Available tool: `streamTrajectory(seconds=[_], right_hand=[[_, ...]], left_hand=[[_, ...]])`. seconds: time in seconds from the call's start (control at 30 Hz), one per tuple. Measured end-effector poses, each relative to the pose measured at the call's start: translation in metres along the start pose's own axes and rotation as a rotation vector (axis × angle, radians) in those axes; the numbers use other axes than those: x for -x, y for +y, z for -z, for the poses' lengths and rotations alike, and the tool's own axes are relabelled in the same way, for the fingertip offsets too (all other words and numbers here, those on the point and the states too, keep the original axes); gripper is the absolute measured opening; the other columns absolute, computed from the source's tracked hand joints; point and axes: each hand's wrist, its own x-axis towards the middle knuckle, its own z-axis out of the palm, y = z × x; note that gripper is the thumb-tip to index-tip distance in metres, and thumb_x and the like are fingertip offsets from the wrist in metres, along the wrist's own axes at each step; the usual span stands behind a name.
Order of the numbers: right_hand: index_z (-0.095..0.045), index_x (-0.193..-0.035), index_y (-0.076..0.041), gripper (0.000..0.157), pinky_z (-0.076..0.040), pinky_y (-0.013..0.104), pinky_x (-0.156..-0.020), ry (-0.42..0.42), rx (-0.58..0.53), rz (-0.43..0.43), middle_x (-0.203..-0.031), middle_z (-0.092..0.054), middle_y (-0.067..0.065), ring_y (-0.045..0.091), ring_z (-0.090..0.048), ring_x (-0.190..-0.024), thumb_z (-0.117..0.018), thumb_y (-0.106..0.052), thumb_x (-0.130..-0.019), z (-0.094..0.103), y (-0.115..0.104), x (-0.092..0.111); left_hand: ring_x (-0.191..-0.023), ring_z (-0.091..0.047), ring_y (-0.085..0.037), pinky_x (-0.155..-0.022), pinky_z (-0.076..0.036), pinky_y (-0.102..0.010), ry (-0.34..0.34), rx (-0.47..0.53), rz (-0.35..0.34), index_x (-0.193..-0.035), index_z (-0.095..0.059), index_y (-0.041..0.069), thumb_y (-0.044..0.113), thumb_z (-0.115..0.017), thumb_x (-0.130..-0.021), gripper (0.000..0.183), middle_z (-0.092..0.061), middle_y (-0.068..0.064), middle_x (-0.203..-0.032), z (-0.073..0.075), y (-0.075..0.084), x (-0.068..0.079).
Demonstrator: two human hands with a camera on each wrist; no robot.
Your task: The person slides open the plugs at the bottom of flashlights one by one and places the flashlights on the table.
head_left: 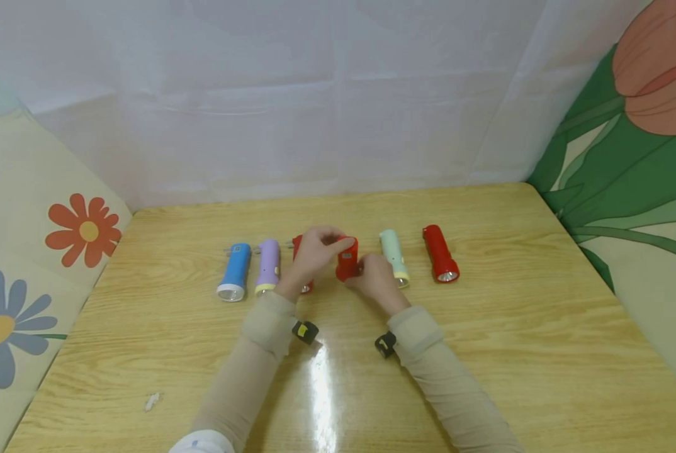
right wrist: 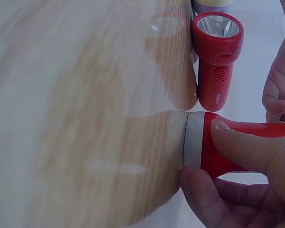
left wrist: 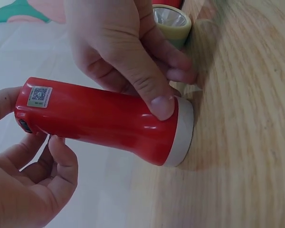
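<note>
A red flashlight (head_left: 346, 258) with a pale rim stands head-down on the wooden table, its tail upward. My right hand (head_left: 376, 280) grips it near the head, thumb lying along the red body in the right wrist view. At the tail end my left hand (left wrist: 38, 175) pinches the flashlight, one finger over the end and others curled beside a small dark part there. A QR sticker (left wrist: 39, 96) shows near the tail. Just left of it, another red flashlight (right wrist: 218, 57) lies partly hidden behind my left hand in the head view.
Blue (head_left: 236, 267) and purple (head_left: 269, 264) flashlights lie to the left. On the right are a mint one (head_left: 393, 251) and a further red one (head_left: 440, 253). A small white scrap (head_left: 152, 401) sits near the table's front left. A white cloth (head_left: 338, 126) hangs behind.
</note>
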Motion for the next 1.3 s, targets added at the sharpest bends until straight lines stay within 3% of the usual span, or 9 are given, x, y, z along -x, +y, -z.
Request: streamTrajectory(seconds=[0.27,0.63,0.87,1.13,1.3], right_hand=[[-0.063,-0.085,0.005,0.027,-0.048,0.034,-0.064,0.0,0.013,-0.003,-0.076,-0.063,0.012,0.022,-0.057,-0.068,-0.077,-0.011,-0.067,0.0001,-0.0008,-0.0003],[-0.063,-0.086,0.004,0.028,-0.048,0.033,-0.065,-0.012,0.02,-0.012,-0.077,-0.063,0.012,0.022,-0.057,-0.069,-0.078,-0.012,-0.068,0.0004,-0.0022,-0.0008],[-0.063,-0.086,0.004,0.029,-0.048,0.033,-0.065,-0.004,0.025,-0.012,-0.076,-0.062,0.012,0.022,-0.056,-0.069,-0.078,-0.013,-0.068,-0.0013,0.0003,-0.0021],[-0.063,-0.09,0.005,0.032,-0.049,0.034,-0.067,-0.013,0.043,-0.024,-0.08,-0.063,0.013,0.022,-0.058,-0.071,-0.078,-0.014,-0.069,-0.0019,-0.0002,-0.0032],[-0.063,-0.089,0.005,0.032,-0.049,0.034,-0.066,-0.005,0.053,-0.018,-0.079,-0.063,0.013,0.023,-0.057,-0.07,-0.078,-0.014,-0.068,-0.0022,-0.0006,-0.003]], left_hand=[[-0.076,-0.055,-0.013,-0.061,-0.049,-0.027,0.037,0.103,0.051,-0.093,-0.067,0.002,0.019,-0.068,-0.081,0.021,-0.065,-0.008,-0.088,-0.0045,-0.0012,0.0025],[-0.065,-0.053,-0.012,-0.054,-0.047,-0.027,0.047,0.128,0.047,-0.094,-0.066,0.0,0.015,-0.066,-0.083,0.019,-0.065,-0.009,-0.089,-0.0051,-0.0007,0.0036],[-0.064,-0.054,-0.014,-0.06,-0.051,-0.038,0.044,0.136,0.059,-0.096,-0.067,0.0,0.014,-0.065,-0.084,0.019,-0.066,-0.01,-0.091,-0.0045,-0.001,0.0051],[-0.065,-0.055,-0.016,-0.063,-0.052,-0.041,0.05,0.143,0.063,-0.098,-0.067,0.001,0.014,-0.064,-0.085,0.018,-0.066,-0.01,-0.092,-0.004,-0.0014,0.0065],[-0.066,-0.055,-0.016,-0.059,-0.051,-0.032,0.044,0.14,0.076,-0.099,-0.067,0.002,0.015,-0.064,-0.085,0.019,-0.066,-0.009,-0.093,-0.0023,-0.0008,0.0069]])
